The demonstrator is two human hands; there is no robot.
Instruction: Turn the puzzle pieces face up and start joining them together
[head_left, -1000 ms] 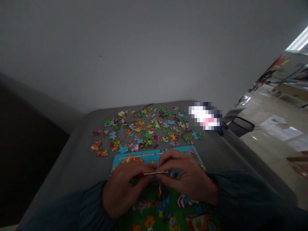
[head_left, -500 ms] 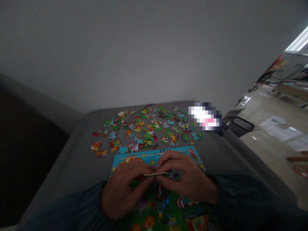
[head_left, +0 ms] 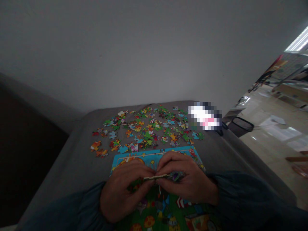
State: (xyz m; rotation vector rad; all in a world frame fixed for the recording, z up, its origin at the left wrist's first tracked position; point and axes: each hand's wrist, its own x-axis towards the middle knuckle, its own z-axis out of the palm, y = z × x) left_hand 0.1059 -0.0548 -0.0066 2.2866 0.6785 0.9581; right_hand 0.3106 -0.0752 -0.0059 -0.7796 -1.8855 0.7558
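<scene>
My left hand [head_left: 126, 189] and my right hand [head_left: 184, 178] meet over a colourful puzzle board [head_left: 156, 210]. Between their pinched fingertips they hold thin puzzle pieces [head_left: 161, 176], seen edge-on, so the printed face is mostly hidden. The board has a blue upper border with stars and a green lower part with mushrooms and cartoon figures. My hands and forearms cover much of its middle. Just beyond the board, many loose puzzle pieces [head_left: 149, 131] lie scattered on the cloth.
A grey cloth [head_left: 72, 163] covers the table, which stands against a pale wall [head_left: 144, 54]. At the back right lies a pixelated bright object [head_left: 204, 116] with a dark strap [head_left: 220, 131]. Off the table's right side are a dark-framed chair [head_left: 242, 124] and a shiny floor [head_left: 269, 128].
The held puzzle pieces have tilted slightly, their right end now higher than the left. Both hands remain in almost the same place, and the scattered pieces have not moved.
</scene>
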